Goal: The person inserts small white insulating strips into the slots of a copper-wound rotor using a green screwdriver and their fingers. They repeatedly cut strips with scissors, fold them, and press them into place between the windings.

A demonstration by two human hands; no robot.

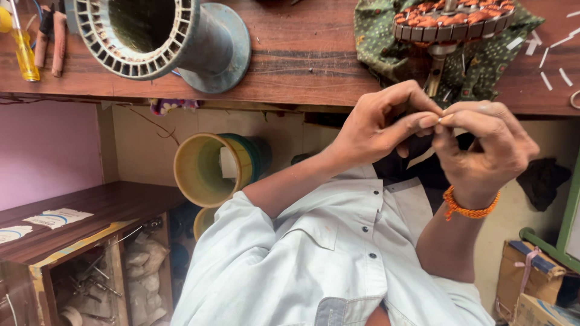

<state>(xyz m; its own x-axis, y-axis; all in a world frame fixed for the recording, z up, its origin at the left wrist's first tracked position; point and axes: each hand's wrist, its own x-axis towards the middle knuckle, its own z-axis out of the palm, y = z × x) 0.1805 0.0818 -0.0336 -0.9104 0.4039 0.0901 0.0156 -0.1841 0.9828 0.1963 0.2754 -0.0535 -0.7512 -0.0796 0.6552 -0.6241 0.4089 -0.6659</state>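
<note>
Left hand (377, 124), right hand (483, 145) pinch small strip (446, 118) | brown cartons (531, 284) lower right

Pale grey buttoned shirt (326, 253) with rolled sleeves; orange beaded thread band (468, 208) round one wrist

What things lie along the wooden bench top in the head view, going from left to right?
Yellow-handled screwdriver → slotted metal spool → green patterned cloth → copper-wound motor stator resting on that cloth → small white strips scattered at the right end.
</note>
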